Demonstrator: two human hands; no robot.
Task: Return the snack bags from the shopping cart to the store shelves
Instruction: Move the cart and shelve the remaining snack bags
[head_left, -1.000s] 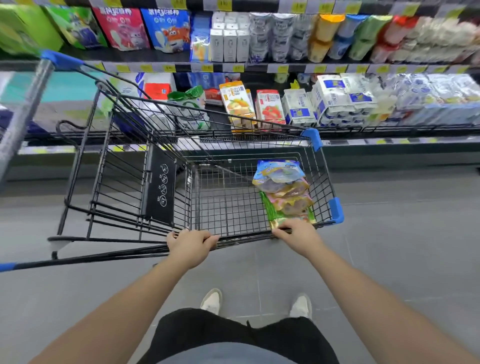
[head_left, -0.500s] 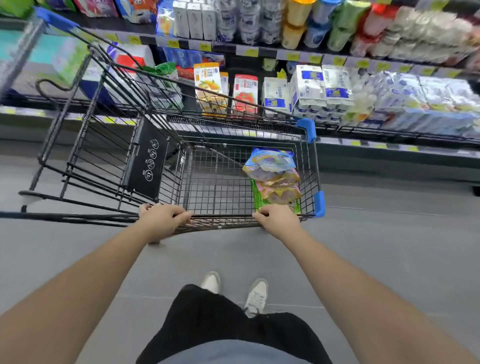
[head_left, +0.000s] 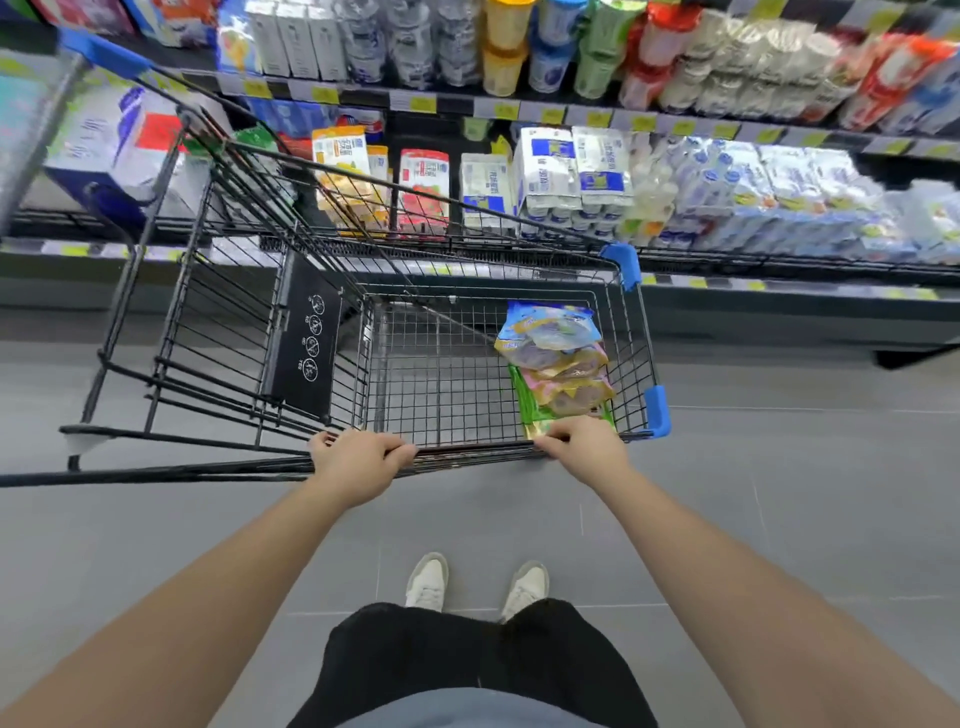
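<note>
From the head camera, a black wire shopping cart (head_left: 436, 364) with blue corner guards stands on the grey tile floor in front of the store shelves (head_left: 519, 111). The left hand (head_left: 358, 460) is closed around the cart's near top rail. The right hand (head_left: 587, 447) curls over the same rail further along, its fingertips touching the lowest snack bag; whether it pinches that bag cannot be told. The snack bags (head_left: 553, 364), a small overlapping pile, lie in the cart's basket against its right wall. White milk packs (head_left: 571, 176) sit on the shelf beyond the cart's far rim.
</note>
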